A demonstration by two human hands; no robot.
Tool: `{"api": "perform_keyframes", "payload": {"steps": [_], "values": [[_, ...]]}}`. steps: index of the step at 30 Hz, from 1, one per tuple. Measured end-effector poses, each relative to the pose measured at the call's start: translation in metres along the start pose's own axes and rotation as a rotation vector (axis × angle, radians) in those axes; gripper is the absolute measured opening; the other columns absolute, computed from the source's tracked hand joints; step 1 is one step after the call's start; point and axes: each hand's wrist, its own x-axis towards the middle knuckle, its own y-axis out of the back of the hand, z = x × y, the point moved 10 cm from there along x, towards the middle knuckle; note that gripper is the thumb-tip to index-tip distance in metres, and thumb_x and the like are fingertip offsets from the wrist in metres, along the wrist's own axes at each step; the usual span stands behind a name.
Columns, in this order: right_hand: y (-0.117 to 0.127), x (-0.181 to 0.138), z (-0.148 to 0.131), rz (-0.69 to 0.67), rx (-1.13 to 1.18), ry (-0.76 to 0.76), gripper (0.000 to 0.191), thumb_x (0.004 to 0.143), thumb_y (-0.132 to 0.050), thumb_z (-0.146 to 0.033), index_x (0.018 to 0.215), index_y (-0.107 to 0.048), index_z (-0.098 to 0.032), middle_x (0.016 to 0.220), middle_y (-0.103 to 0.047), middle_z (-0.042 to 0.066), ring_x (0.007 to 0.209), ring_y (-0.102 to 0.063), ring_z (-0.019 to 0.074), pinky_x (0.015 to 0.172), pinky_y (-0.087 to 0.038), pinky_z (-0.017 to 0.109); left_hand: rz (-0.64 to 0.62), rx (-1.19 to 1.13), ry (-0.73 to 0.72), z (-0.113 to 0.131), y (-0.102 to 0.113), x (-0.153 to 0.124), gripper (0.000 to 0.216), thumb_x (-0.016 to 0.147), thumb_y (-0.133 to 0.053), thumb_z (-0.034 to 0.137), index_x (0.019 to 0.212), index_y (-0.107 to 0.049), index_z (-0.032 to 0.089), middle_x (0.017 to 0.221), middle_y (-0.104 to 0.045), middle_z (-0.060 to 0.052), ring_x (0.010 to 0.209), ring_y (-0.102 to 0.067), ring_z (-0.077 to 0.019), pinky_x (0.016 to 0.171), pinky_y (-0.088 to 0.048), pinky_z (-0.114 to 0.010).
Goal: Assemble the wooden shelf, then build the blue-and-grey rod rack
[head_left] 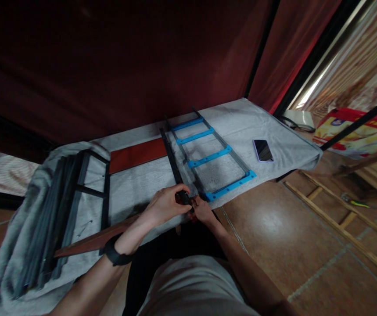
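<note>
Where the dark bar (172, 162) nears the edge of the grey cloth (241, 120), the left hand (166, 204) curls thumb and fingers round the bar's end; right hand (204, 211), fingers bunched just beside, hold hidden from me. Adjacent: blue-runged frame (210, 157), red-brown panel (137, 154).

Shows plain pale grey on the blanket (241, 120), bright blue on the cross-strips (210, 157), lilac and black on the phone (263, 151) toward the blanket's right edge, rust-brown on the board (137, 156) toward the back edge, black on the held piece (184, 197).
</note>
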Motion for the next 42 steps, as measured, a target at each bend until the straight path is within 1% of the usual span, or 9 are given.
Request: {"api": "perform_keyframes", "payload": {"steps": [3,5,9,12,17,27,33,38,42], "values": [[0.004,-0.002,-0.003,0.002,-0.020,0.000,0.021,0.106,-0.040,-0.031,0.108,-0.059,-0.023,0.066,-0.066,0.000,0.052,-0.066,0.0166,0.052,-0.050,0.025,-0.003,-0.007,0.001,-0.001,0.000,0.001,0.033,0.072,-0.073,0.030,0.105,-0.073,0.027,0.081,-0.072,0.004,0.075,-0.066,-0.0184,0.065,-0.045,-0.027],[0.011,-0.006,-0.003,0.039,-0.036,0.022,0.020,0.105,-0.040,-0.029,0.110,-0.059,-0.023,0.071,-0.068,0.001,0.058,-0.068,0.0175,0.057,-0.052,0.026,-0.004,-0.012,-0.002,-0.002,-0.001,0.001,0.033,0.072,-0.073,0.031,0.105,-0.074,0.027,0.082,-0.073,0.004,0.076,-0.066,-0.0187,0.066,-0.045,-0.027],[0.029,-0.015,-0.021,0.215,-0.171,0.286,0.013,0.093,-0.054,-0.018,0.097,-0.066,-0.023,0.090,-0.072,0.005,0.087,-0.070,0.0194,0.083,-0.053,0.030,0.005,-0.003,-0.006,-0.002,-0.001,0.001,0.033,0.073,-0.074,0.031,0.105,-0.074,0.027,0.085,-0.074,0.004,0.078,-0.068,-0.0189,0.068,-0.046,-0.027],[0.030,-0.014,-0.023,0.270,-0.119,0.393,0.017,0.084,-0.056,-0.011,0.089,-0.068,-0.022,0.092,-0.072,0.004,0.090,-0.069,0.0194,0.087,-0.053,0.031,0.011,-0.002,-0.003,-0.001,0.000,0.000,0.033,0.073,-0.074,0.031,0.105,-0.075,0.028,0.084,-0.074,0.004,0.077,-0.067,-0.0186,0.067,-0.046,-0.027],[0.024,-0.004,-0.015,0.276,-0.045,0.361,0.013,0.083,-0.056,-0.012,0.083,-0.065,-0.021,0.083,-0.070,0.001,0.082,-0.068,0.0184,0.079,-0.053,0.028,0.014,-0.011,-0.001,-0.001,0.001,0.000,0.032,0.072,-0.073,0.030,0.105,-0.074,0.027,0.082,-0.073,0.004,0.076,-0.067,-0.0180,0.065,-0.045,-0.026],[0.025,0.001,-0.030,0.176,-0.234,0.272,0.020,0.085,-0.053,-0.004,0.085,-0.067,-0.019,0.091,-0.074,0.008,0.088,-0.069,0.0208,0.082,-0.051,0.029,0.003,-0.030,-0.005,-0.002,-0.004,-0.001,0.031,0.072,-0.073,0.029,0.103,-0.074,0.027,0.079,-0.071,0.004,0.074,-0.066,-0.0176,0.064,-0.045,-0.026],[0.024,0.006,-0.025,0.102,-0.230,0.205,0.015,0.087,-0.058,-0.009,0.088,-0.069,-0.020,0.082,-0.074,0.001,0.078,-0.069,0.0168,0.071,-0.051,0.024,0.016,-0.061,-0.010,-0.006,0.000,0.001,0.034,0.072,-0.075,0.030,0.106,-0.075,0.027,0.083,-0.073,0.003,0.076,-0.067,-0.0188,0.067,-0.048,-0.027],[0.023,0.003,-0.024,0.138,-0.264,0.200,0.019,0.090,-0.054,-0.008,0.092,-0.070,-0.018,0.098,-0.077,0.009,0.092,-0.072,0.0203,0.081,-0.053,0.028,0.011,-0.030,-0.003,-0.004,-0.001,0.001,0.033,0.072,-0.075,0.030,0.104,-0.075,0.027,0.085,-0.074,0.003,0.078,-0.067,-0.0190,0.068,-0.048,-0.027],[0.022,0.002,-0.025,0.126,-0.303,0.203,0.021,0.091,-0.053,-0.007,0.091,-0.071,-0.018,0.092,-0.077,0.010,0.087,-0.072,0.0208,0.078,-0.052,0.028,0.012,-0.009,0.009,-0.004,-0.001,0.000,0.034,0.072,-0.076,0.030,0.106,-0.075,0.027,0.084,-0.074,0.003,0.078,-0.067,-0.0187,0.067,-0.047,-0.026]]}}
